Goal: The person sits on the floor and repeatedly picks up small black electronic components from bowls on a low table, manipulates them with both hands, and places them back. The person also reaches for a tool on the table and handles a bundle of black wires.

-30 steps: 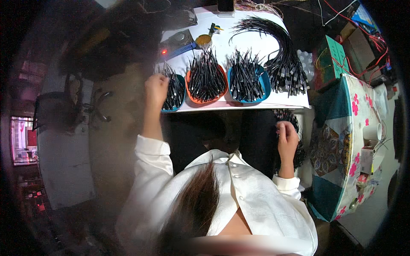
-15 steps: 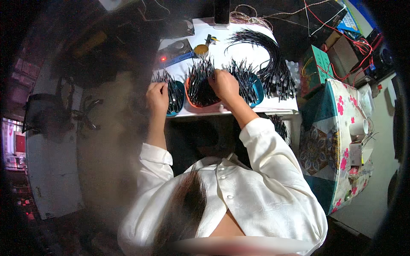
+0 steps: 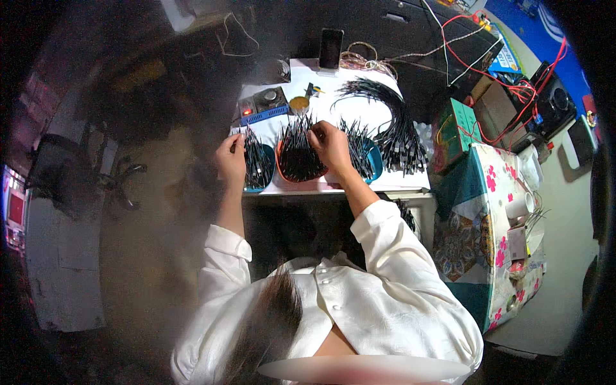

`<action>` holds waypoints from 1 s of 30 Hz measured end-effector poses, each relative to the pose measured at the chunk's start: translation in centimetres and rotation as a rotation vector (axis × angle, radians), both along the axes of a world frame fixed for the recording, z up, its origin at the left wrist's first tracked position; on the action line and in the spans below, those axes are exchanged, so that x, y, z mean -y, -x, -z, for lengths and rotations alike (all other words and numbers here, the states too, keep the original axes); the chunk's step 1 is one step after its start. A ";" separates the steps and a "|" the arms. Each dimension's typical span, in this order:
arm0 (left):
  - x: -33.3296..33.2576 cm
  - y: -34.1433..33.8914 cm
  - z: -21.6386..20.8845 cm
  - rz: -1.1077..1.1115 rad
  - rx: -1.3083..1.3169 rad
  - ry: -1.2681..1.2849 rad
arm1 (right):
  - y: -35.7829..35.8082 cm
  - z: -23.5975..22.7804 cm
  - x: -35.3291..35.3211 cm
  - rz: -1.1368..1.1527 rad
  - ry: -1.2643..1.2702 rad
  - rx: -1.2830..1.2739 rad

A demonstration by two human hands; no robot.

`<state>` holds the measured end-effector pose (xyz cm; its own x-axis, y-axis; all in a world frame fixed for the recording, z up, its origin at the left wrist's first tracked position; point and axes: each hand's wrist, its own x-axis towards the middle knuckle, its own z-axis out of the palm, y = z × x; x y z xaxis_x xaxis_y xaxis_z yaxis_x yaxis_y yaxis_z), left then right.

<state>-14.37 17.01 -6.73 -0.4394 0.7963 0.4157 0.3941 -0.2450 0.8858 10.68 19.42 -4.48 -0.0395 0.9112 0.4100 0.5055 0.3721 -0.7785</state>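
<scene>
Three small bins hold upright bunches of thin black wires: a left teal bin (image 3: 269,162), an orange-red bin (image 3: 278,164) in the middle and a right teal bin (image 3: 376,160). At the outer edge of the left bunch is my left hand (image 3: 231,159), its fingers closed in a pinch. My right hand (image 3: 333,151) reaches over the right side of the orange-red bin, thumb and fingers pinched together among the wire ends. What either pinch contains is too small to make out. To the right, a thick bundle of black cables (image 3: 401,131) curves across the white tabletop.
Behind the bins sit a blue-and-black device (image 3: 266,109) with a knob and red light, and a round yellow pad (image 3: 299,104). A phone (image 3: 331,49) stands upright farther back. Right of the table are a green box (image 3: 459,128), red wires (image 3: 513,96) and a flowered cloth (image 3: 491,212).
The head view has shifted, so the table sits lower in the picture and more of its far side shows. Both hands stay at the same bins, still pinched, with slight finger movement.
</scene>
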 end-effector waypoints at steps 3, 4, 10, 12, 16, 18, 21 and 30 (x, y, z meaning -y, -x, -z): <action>-0.6 0.4 -0.5 -0.011 -0.014 -0.193 | -0.4 -1.8 2.0 -0.044 -0.173 -0.084; -1.0 0.3 -0.9 -0.009 0.051 -0.230 | -0.3 -2.4 2.6 -0.027 -0.093 -0.108; -0.4 -1.2 -5.7 0.229 0.708 -0.293 | -1.4 -5.9 5.5 -0.078 -0.058 -0.286; 1.6 -2.9 -7.2 0.336 0.736 -0.239 | -2.0 -6.6 6.8 -0.151 -0.075 -0.328; 7.4 -8.4 -8.9 0.594 0.810 -0.081 | -2.7 -7.1 10.6 -0.356 0.130 -0.638; 9.8 -10.5 -9.4 0.627 0.776 -0.045 | -2.8 -7.1 12.5 -0.447 0.181 -0.693; 12.0 -11.8 -10.2 0.692 0.913 0.085 | -3.2 -6.9 14.6 -0.460 0.252 -0.555; 13.7 -13.3 -10.2 0.739 0.855 0.161 | -3.8 -6.1 16.2 -0.429 0.217 -0.377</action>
<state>-1.03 3.30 3.46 0.0688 0.9948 0.0754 -0.5467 -0.0256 0.8369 14.46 3.24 1.59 -0.3101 0.9103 0.2741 0.0205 0.2947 -0.9554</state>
